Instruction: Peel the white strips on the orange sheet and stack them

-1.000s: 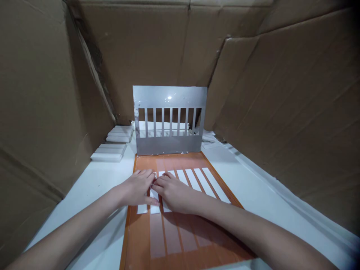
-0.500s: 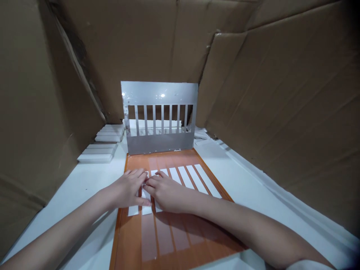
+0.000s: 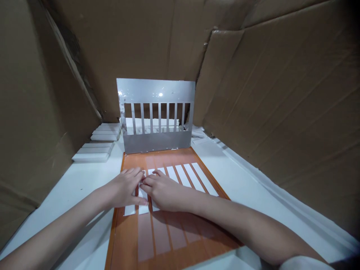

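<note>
White strips (image 3: 184, 175) lie flat in a row on orange board (image 3: 174, 232); leftmost ones sit under the fingers (image 3: 144, 183), rest just right of them.

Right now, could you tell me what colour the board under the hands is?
Orange board, clearest in the head view.

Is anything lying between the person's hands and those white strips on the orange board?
Nothing visible does. The left hand and right hand already rest flat on the leftmost white strips on the orange board. The upright metal stencil plate stands behind, clear of both hands.
</note>
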A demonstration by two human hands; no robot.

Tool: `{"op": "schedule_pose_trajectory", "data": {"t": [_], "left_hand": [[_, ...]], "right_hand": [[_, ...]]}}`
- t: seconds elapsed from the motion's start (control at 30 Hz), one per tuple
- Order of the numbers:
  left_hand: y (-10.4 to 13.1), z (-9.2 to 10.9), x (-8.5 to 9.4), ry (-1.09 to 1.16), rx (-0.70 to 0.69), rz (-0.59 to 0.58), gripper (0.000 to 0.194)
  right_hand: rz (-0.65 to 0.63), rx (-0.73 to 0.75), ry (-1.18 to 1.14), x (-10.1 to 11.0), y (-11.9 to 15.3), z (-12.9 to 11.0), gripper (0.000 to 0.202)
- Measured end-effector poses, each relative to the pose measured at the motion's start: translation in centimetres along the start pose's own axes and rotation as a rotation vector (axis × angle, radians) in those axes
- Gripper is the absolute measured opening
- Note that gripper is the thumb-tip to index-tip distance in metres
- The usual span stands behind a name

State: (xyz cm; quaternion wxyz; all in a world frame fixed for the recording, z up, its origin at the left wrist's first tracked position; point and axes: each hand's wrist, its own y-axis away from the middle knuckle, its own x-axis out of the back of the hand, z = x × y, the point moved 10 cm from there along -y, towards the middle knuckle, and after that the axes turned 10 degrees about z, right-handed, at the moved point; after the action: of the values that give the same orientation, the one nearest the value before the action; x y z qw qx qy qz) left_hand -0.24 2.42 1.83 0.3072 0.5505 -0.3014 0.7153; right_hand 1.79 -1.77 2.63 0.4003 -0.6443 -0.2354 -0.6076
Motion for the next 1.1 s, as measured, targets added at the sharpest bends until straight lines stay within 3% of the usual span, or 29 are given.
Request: {"op": "schedule_pose_trajectory", "data": {"t": [0.53,1.1], "left_hand": [[0.04,-0.06,0.0,-0.006,0.016,-0.021,0.05],[-0.04,0.12,0.29,0.001,-0.047,0.041,0.05]], "right_hand": [[0.014,0.004,0.009,0.0,-0.05,-0.06,0.027],[0.026,-0.038,-0.075,-0.28,-0.11,0.41,0.03]]}}
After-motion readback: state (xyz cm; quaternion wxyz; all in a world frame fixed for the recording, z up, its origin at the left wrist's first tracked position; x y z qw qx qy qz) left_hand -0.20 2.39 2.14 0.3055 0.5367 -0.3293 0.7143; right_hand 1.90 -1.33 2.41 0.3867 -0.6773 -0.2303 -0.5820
